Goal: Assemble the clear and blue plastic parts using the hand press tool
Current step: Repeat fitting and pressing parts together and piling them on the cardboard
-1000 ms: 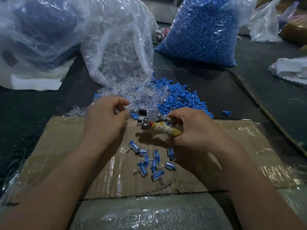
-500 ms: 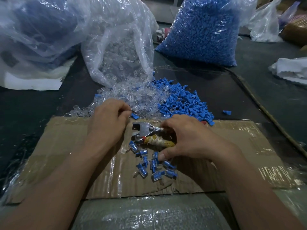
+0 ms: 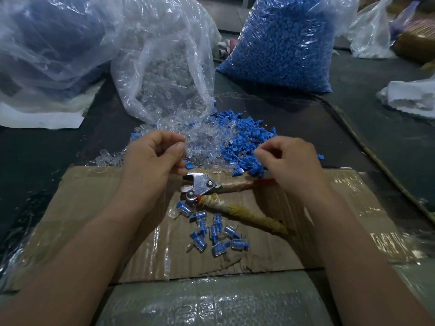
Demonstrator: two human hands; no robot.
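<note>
The hand press tool [image 3: 203, 186] lies free on the cardboard sheet [image 3: 98, 208], metal head to the left and its tape-wrapped handles [image 3: 249, 214] spread to the right. Just behind it are a loose pile of clear parts [image 3: 202, 140] and a pile of blue parts [image 3: 247, 140]. My left hand [image 3: 150, 163] hovers over the clear pile, thumb and forefinger pinched together, apparently on a clear part. My right hand [image 3: 292, 163] is at the blue pile's near edge with curled fingers; their tips are hidden. Several assembled clear-and-blue pieces [image 3: 211, 229] lie below the tool.
An open bag of clear parts [image 3: 162, 67] stands behind the piles, a full bag of blue parts [image 3: 284, 43] at the back right, a large plastic bag [image 3: 47, 48] at the back left. White cloth [image 3: 414, 97] lies far right. A cord [image 3: 367, 149] runs along the dark table.
My right hand has let go of the press tool, which now lies on the cardboard, and moved up to the blue pile. My left hand has lifted slightly over the clear pile.
</note>
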